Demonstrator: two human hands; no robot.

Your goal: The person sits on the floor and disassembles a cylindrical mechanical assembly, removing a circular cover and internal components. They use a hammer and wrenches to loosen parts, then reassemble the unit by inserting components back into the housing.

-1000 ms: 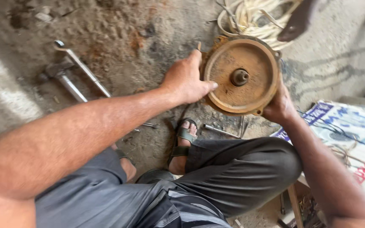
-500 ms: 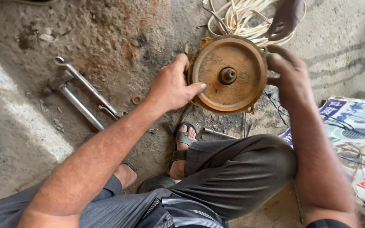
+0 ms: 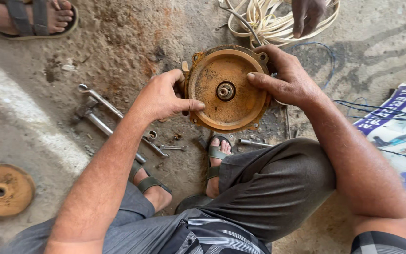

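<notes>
A rusty orange round motor end cover [image 3: 217, 106] with a central bearing hub stands on the concrete floor in front of my knees. My left hand [image 3: 163, 96] grips its left rim, thumb lying across the face. On the right rim sits my right hand [image 3: 285, 80], thumb pressed onto the face near the hub. Both hands hold the cover between them.
Spanners and a hammer [image 3: 102, 113] lie on the floor to the left, with small bolts [image 3: 254, 142] near my sandalled feet. A second rusty disc [image 3: 3, 189] lies at far left. Another person's hand [image 3: 306, 14] touches coiled cream cable [image 3: 259, 21] behind. A printed sheet [image 3: 400, 127] lies right.
My view has shifted so the cover sits lower and more central. My right hand has come from behind the rim onto the cover's right face; the left hand keeps its grip.
</notes>
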